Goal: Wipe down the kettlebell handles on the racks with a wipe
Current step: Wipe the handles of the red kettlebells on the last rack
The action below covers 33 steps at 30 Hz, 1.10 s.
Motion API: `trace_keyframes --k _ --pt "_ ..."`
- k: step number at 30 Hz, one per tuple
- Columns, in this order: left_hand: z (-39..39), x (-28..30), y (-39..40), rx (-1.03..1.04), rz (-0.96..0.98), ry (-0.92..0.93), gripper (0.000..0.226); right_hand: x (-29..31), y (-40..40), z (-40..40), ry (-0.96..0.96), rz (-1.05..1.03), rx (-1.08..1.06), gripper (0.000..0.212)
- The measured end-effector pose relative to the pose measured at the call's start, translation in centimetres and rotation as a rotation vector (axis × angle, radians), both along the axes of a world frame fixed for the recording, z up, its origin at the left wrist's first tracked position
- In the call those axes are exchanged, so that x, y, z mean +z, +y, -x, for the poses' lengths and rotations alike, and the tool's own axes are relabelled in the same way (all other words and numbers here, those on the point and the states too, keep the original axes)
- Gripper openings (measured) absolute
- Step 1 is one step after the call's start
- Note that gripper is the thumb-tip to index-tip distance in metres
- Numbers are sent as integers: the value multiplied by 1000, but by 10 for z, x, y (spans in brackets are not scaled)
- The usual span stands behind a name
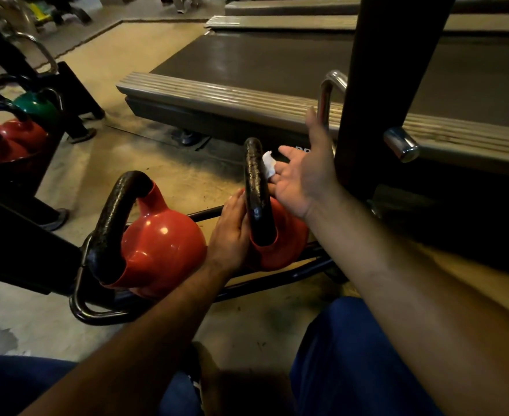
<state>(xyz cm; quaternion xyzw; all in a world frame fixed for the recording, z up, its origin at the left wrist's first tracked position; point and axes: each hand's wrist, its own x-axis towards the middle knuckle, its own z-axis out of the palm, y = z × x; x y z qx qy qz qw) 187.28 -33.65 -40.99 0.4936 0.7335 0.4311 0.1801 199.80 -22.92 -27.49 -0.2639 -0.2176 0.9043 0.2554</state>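
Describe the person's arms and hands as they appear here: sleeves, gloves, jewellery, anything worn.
Both forearms are bare from the bottom edge of the frame to the wrist, with no sleeves in view. The left hand and the right hand wear no gloves, and no watch, bracelet or ring shows on either. The only clothing visible is blue trousers over the knees below the arms.
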Motion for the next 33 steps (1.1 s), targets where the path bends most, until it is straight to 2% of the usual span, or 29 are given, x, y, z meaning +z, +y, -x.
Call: trace_keyframes --k 4,8,12,15,19,20,23,26,28,31,33 --pt "1 -1 0 14 0 -2 44 -1 14 16 -9 14 1 123" --pt "-1 2 1 25 -3 12 43 6 17 21 -19 31 -90 126" --pt "-5 4 -1 29 -11 20 44 -4 3 12 -111 -70 34 121" --pt "-7 9 -2 24 -10 -14 40 -16 -12 -2 -185 -204 95 106" --pt "-11 15 -8 -6 -6 5 31 -24 -36 -16 -292 -496 119 77" --pt "-12 15 -9 -9 -18 20 32 -23 -40 -17 -327 -551 126 74" --pt "-8 9 -6 -32 -14 25 43 -20 -45 -21 -409 -735 182 86" --pt "-4 7 -4 -10 48 9 55 -23 -49 -34 -408 -806 154 53" --pt "-5 10 -4 -9 31 6 63 -26 -54 -42 -399 -803 160 43" --pt "-10 13 -7 -25 -6 16 70 -31 -59 -45 -415 -827 194 55" --pt "-12 12 -8 -24 -8 19 69 -36 -56 -50 -343 -686 233 75"
